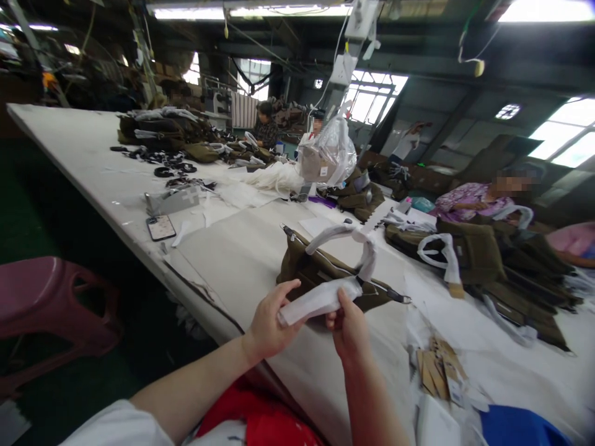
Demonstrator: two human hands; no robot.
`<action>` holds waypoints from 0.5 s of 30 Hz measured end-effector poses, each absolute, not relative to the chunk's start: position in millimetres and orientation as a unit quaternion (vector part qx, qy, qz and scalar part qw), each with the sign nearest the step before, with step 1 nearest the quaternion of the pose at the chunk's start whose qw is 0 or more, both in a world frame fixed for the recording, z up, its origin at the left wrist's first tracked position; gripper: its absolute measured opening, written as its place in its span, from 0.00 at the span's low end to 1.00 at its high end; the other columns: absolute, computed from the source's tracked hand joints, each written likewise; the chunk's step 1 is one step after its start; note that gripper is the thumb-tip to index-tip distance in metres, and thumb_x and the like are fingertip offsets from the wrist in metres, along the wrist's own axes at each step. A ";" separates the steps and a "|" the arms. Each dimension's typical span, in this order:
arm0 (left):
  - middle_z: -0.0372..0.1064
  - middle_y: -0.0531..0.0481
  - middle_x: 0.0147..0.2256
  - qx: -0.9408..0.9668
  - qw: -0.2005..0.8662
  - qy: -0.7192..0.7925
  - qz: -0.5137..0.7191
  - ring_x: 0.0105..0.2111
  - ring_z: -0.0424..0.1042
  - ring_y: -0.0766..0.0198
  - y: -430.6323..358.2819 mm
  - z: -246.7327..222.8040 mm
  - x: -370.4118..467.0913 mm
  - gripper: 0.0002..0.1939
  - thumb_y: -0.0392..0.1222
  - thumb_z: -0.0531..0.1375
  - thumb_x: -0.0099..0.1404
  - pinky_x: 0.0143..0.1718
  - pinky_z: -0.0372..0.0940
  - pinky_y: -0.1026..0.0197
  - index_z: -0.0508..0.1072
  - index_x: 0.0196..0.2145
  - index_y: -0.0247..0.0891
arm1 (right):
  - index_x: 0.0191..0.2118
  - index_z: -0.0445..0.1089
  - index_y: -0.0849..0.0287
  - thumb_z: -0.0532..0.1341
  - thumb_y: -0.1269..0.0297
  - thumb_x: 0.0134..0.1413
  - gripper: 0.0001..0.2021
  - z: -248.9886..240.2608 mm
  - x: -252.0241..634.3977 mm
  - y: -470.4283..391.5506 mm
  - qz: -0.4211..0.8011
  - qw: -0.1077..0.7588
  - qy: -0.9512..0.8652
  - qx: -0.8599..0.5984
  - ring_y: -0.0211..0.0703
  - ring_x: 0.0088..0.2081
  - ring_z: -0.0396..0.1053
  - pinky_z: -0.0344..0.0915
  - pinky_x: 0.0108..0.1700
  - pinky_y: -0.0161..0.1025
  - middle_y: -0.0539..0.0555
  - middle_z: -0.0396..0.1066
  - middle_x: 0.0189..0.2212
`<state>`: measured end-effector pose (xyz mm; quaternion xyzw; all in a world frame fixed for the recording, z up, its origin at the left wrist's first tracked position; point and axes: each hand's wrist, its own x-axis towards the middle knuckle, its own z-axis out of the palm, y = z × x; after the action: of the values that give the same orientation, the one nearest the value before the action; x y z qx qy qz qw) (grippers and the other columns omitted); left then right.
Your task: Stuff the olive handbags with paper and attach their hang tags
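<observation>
An olive-brown bag (297, 263) lies on the pale table in front of me, its arched handle wrapped in white material (341, 232). Across the front of the bag is a flat strip in white wrapping (320, 300). My left hand (274, 319) supports the strip's left end, with thumb and fingers apart around it. Near the strip's right end, my right hand (348, 322) pinches it between thumb and curled fingers. Metal rings show at both ends of the bag.
A phone (160, 228) lies near the table's left edge (116, 217). Olive bags (474, 254) are heaped at right, beside brown tags (434, 371). A clear-wrapped bag (325, 155) stands farther back. A pink stool (51, 297) is at left. People sit across the table.
</observation>
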<state>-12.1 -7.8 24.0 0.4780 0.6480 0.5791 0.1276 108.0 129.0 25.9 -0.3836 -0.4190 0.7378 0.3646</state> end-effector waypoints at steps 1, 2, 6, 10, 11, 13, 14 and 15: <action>0.65 0.39 0.57 0.494 0.134 0.632 0.582 0.37 0.71 0.62 -7.2 25.0 -11.6 0.30 0.44 0.61 0.62 0.42 0.70 0.59 0.62 0.61 0.38 | 0.23 0.63 0.60 0.69 0.45 0.46 0.23 24.3 109.6 129.1 0.735 0.358 -0.432 -0.380 0.31 0.14 0.55 0.50 0.15 0.30 0.45 0.59 0.12; 0.64 0.39 0.58 0.507 0.141 0.615 0.587 0.41 0.72 0.60 -6.5 25.7 -11.2 0.28 0.42 0.60 0.64 0.43 0.70 0.58 0.63 0.61 0.38 | 0.22 0.63 0.60 0.68 0.45 0.47 0.23 22.6 111.5 129.3 0.732 0.352 -0.447 -0.375 0.31 0.14 0.55 0.50 0.15 0.30 0.45 0.59 0.12; 0.61 0.43 0.61 0.498 0.219 0.562 0.623 0.54 0.67 0.51 -4.2 26.0 -10.1 0.17 0.37 0.56 0.64 0.39 0.74 0.59 0.77 0.48 0.41 | 0.19 0.63 0.60 0.67 0.42 0.47 0.26 17.3 119.7 131.3 0.710 0.348 -0.492 -0.365 0.32 0.14 0.57 0.52 0.17 0.32 0.47 0.60 0.11; 0.61 0.42 0.61 0.373 0.362 0.518 0.680 0.47 0.72 0.51 -4.7 25.5 -11.2 0.06 0.38 0.62 0.58 0.28 0.74 0.61 0.79 0.31 0.35 | 0.20 0.63 0.59 0.68 0.41 0.45 0.26 13.4 122.6 134.1 0.710 0.344 -0.495 -0.364 0.33 0.14 0.57 0.52 0.17 0.32 0.48 0.62 0.12; 0.60 0.42 0.61 0.338 0.391 0.503 0.693 0.46 0.73 0.51 -5.8 25.1 -12.2 0.05 0.38 0.63 0.57 0.29 0.75 0.60 0.78 0.29 0.35 | 0.21 0.63 0.59 0.68 0.41 0.44 0.26 12.3 122.6 134.5 0.711 0.343 -0.495 -0.363 0.33 0.14 0.58 0.53 0.17 0.32 0.48 0.63 0.12; 0.60 0.42 0.62 0.305 0.428 0.473 0.707 0.47 0.73 0.50 -8.7 23.8 -14.5 0.07 0.41 0.64 0.56 0.32 0.75 0.58 0.78 0.29 0.34 | 0.21 0.63 0.59 0.68 0.40 0.45 0.26 10.1 122.6 134.6 0.709 0.340 -0.499 -0.363 0.33 0.15 0.59 0.54 0.17 0.32 0.48 0.64 0.12; 0.60 0.41 0.62 0.309 0.437 0.462 0.707 0.48 0.72 0.49 -10.0 22.8 -15.5 0.10 0.44 0.63 0.58 0.35 0.75 0.56 0.79 0.30 0.34 | 0.21 0.64 0.59 0.68 0.40 0.45 0.26 9.3 122.8 134.6 0.706 0.339 -0.503 -0.366 0.33 0.15 0.59 0.54 0.18 0.32 0.48 0.64 0.12; 0.61 0.40 0.61 0.320 0.443 0.457 0.702 0.49 0.71 0.48 -10.8 21.5 -16.2 0.14 0.47 0.61 0.60 0.37 0.75 0.55 0.80 0.31 0.33 | 0.21 0.64 0.59 0.68 0.40 0.44 0.26 8.7 123.3 134.5 0.702 0.337 -0.507 -0.369 0.33 0.15 0.59 0.55 0.18 0.32 0.48 0.64 0.12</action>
<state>-16.2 -10.8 21.5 0.3196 0.4572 0.7018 0.4431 123.3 134.5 8.7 -0.3687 -0.5067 0.7025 0.3374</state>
